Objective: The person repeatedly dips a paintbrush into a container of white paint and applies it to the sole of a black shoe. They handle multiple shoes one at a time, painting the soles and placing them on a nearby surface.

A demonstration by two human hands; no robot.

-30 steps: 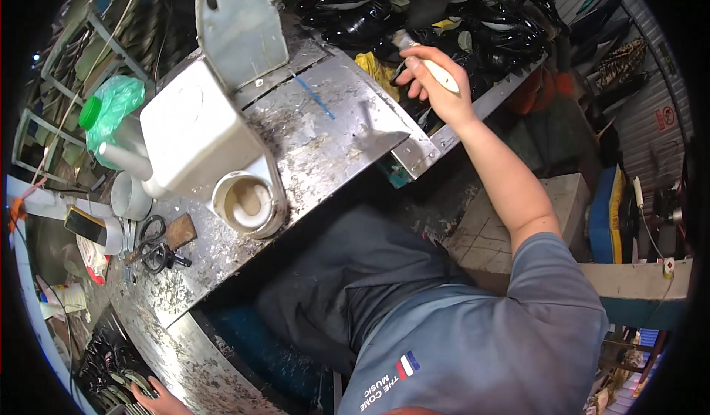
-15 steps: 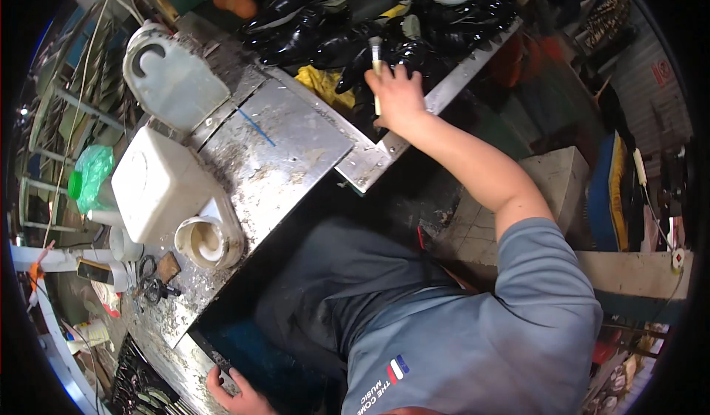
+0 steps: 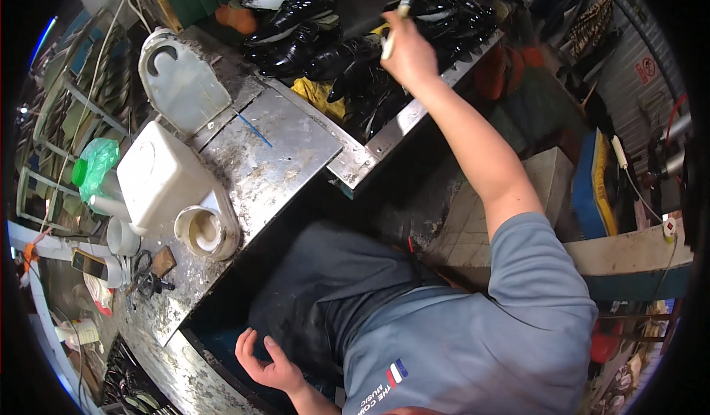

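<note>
Up there, the right hand (image 3: 409, 54) is stretched out over the pile of black shoes (image 3: 347, 52), fingers closed round a brush (image 3: 395, 17) that points up and away. The left hand (image 3: 268, 365) hangs low by the steel bench (image 3: 288, 149) edge, fingers loosely curled and holding nothing. A white jug (image 3: 166, 182) lies on the bench, its mouth just beside a roll of tape (image 3: 203, 231).
</note>
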